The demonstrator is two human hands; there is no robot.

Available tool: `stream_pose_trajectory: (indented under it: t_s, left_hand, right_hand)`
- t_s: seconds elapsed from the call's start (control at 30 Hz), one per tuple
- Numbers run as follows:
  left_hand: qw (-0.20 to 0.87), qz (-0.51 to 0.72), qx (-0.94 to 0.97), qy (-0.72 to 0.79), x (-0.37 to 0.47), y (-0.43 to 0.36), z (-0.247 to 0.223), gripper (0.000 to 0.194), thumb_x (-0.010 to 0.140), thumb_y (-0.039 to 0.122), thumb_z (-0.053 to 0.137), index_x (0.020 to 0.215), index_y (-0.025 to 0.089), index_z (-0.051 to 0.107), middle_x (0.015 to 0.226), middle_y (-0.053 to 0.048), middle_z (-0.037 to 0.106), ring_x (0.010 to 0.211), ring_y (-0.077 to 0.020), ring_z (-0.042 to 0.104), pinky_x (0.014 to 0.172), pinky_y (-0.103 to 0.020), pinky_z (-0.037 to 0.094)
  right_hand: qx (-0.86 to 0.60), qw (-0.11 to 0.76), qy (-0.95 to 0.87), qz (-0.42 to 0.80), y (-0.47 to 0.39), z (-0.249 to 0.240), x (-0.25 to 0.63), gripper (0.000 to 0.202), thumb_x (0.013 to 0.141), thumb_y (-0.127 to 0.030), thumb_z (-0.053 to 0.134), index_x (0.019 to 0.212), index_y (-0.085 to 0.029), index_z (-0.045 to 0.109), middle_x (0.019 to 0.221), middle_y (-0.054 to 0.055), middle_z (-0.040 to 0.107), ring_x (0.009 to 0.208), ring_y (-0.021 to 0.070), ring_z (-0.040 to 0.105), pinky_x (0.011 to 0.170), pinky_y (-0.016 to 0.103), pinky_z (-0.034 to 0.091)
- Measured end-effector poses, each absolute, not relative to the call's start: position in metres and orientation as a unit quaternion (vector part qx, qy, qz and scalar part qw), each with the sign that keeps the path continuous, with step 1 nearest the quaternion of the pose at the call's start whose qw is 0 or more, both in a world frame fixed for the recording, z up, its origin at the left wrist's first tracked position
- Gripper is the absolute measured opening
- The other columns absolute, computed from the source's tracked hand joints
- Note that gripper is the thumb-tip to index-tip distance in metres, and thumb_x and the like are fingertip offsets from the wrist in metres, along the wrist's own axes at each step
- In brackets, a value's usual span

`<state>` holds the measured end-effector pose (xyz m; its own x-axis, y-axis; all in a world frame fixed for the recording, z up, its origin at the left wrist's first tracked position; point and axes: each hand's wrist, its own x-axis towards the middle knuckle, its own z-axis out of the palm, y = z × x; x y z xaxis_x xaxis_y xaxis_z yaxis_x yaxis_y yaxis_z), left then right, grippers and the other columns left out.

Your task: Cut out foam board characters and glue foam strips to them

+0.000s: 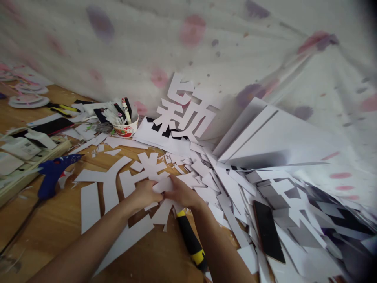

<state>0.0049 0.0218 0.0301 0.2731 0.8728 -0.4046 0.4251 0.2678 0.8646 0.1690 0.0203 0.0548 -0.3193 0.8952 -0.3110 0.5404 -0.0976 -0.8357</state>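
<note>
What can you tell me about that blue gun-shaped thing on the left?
The blue tool looks like a plastic glue gun. It lies on the wooden table, its narrow tip pointing away from the pale power strip, with a whitish stick jutting from its back. A dark cable leaves its grip. Nobody is holding it.

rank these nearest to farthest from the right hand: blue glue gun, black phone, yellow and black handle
1. Yellow and black handle, just below the right hand
2. Black phone, right side, on paper scraps
3. Blue glue gun, far left
</note>
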Motion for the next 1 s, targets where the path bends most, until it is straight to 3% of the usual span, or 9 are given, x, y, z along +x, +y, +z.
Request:
stream_pose_trajectory:
  t_s: [0.17,0.4,0.53,0.7,0.87,1.0]
  left_hand:
    - [0.573,0.177,0.58,0.551,0.004,0.024,0.035,0.027,0.055,0.019,0.058,0.08,0.015,0.068,0.067,-0.003,0.068,0.063,-0.0193,0.062,0.052,-0.024,0.044]
    - [0.622,0.179,0.554,0.524,0.004,0.023,0.051,0.026,0.065,0.033,0.056,0.082,0.016,0.066,0.075,-0.004,0.069,0.073,-0.0208,0.063,0.065,-0.027,0.046]
    - [0.564,0.19,0.601,0.533,0.0,0.023,0.054,0.029,0.067,0.042,0.055,0.081,0.018,0.063,0.078,-0.003,0.066,0.078,-0.0207,0.06,0.068,-0.028,0.044]
    - [0.486,0.179,0.688,0.509,-0.006,0.024,0.054,0.031,0.076,0.048,0.045,0.075,0.022,0.061,0.075,-0.002,0.062,0.076,-0.0203,0.057,0.068,-0.028,0.04]
    - [0.494,0.195,0.693,0.487,-0.005,0.025,0.047,0.032,0.077,0.047,0.045,0.082,0.021,0.063,0.078,-0.001,0.064,0.074,-0.0192,0.058,0.064,-0.027,0.04]
    - [0.508,0.257,0.651,0.502,-0.001,0.022,0.043,0.038,0.076,0.048,0.048,0.097,0.019,0.062,0.087,-0.004,0.067,0.079,-0.0199,0.06,0.069,-0.029,0.043]
  right_hand:
    - [-0.539,0.159,-0.639,0.525,0.022,0.056,0.175,0.039,0.064,-0.026,0.067,0.1,-0.021,0.052,0.089,0.001,0.063,0.076,0.017,0.059,0.063,0.028,0.047]
    - [-0.537,0.195,-0.575,0.586,0.021,0.049,0.179,0.025,0.073,-0.024,0.058,0.097,-0.024,0.054,0.078,-0.002,0.063,0.067,0.0153,0.06,0.059,0.027,0.047]
    - [-0.509,0.237,-0.53,0.636,0.021,0.048,0.178,0.018,0.075,-0.024,0.053,0.093,-0.024,0.053,0.076,-0.002,0.061,0.065,0.0143,0.059,0.06,0.028,0.048]
    - [-0.482,0.248,-0.494,0.68,0.022,0.051,0.18,0.025,0.073,-0.023,0.056,0.098,-0.024,0.051,0.077,-0.002,0.06,0.062,0.0126,0.058,0.06,0.027,0.048]
    - [-0.477,0.26,-0.473,0.693,0.019,0.057,0.179,0.023,0.076,-0.024,0.054,0.099,-0.023,0.052,0.068,-0.004,0.058,0.054,0.0103,0.055,0.052,0.023,0.045]
    - [-0.504,0.267,-0.472,0.672,0.016,0.061,0.179,0.026,0.076,-0.024,0.054,0.102,-0.023,0.052,0.074,-0.002,0.06,0.058,0.0107,0.056,0.054,0.022,0.046]
